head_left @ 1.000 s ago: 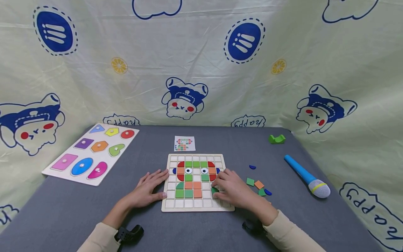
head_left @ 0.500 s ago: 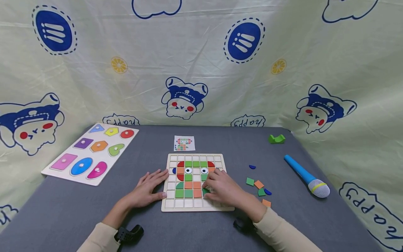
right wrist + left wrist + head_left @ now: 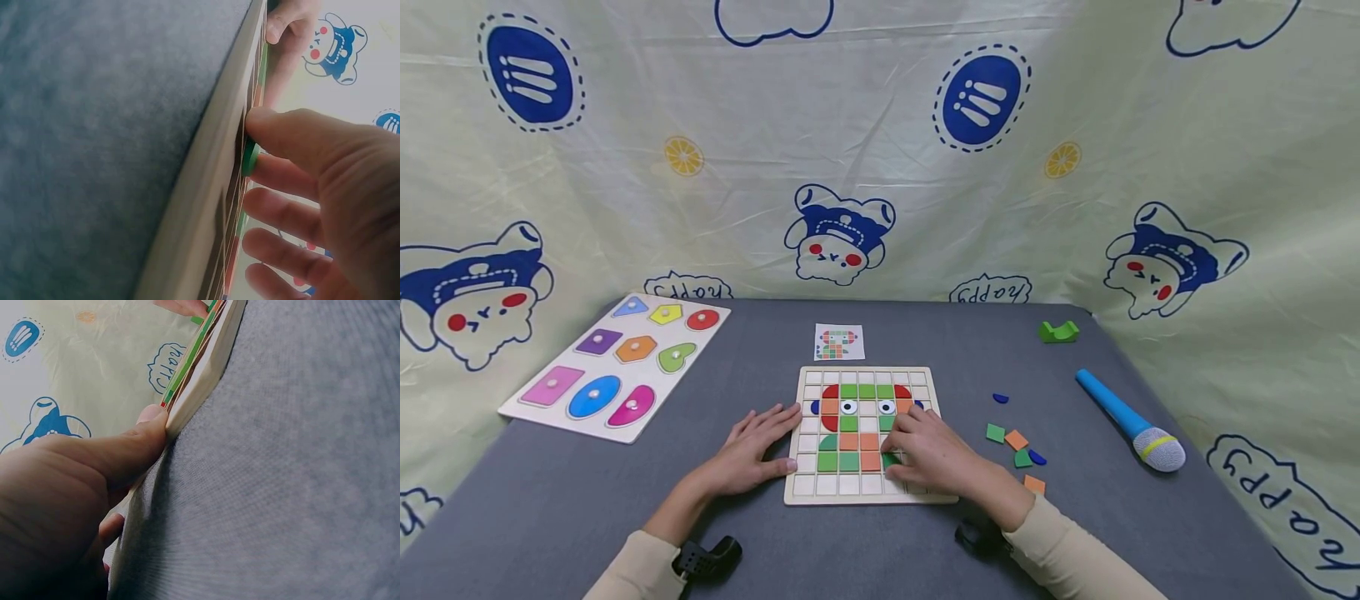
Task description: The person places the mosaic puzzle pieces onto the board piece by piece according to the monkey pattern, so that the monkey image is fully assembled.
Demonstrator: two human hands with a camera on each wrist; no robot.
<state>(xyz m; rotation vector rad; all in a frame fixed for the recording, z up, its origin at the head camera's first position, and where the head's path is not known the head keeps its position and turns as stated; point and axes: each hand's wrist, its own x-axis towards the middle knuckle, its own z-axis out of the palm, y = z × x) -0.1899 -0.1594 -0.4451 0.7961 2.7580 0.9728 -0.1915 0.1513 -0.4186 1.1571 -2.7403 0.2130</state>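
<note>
A wooden grid board [image 3: 801,492] lies in the middle of the table, partly filled with green, orange, red and blue tiles. My left hand [image 3: 752,450] rests along its left edge, fingers stretched out, with the thumb [image 3: 140,440] touching the rim. Over the right half of the board, my right hand [image 3: 936,454] pinches a green tile [image 3: 250,157] between thumb and index finger. That tile, which looks rounded on one side, sits at the board's surface beside an orange square [image 3: 870,461]. The right hand hides some cells and tiles on that side.
Several loose tiles, among them an orange square [image 3: 1034,484] and a blue half-round [image 3: 1001,398], lie right of the board. Behind it is a pattern card [image 3: 839,342]. A shape puzzle [image 3: 572,423] lies left; a toy microphone [image 3: 1123,412] and green block [image 3: 1059,332] lie right.
My right hand has moved left across the board with the green tile, bringing it beside the orange square, and has since barely shifted. The left hand has stayed in place.
</note>
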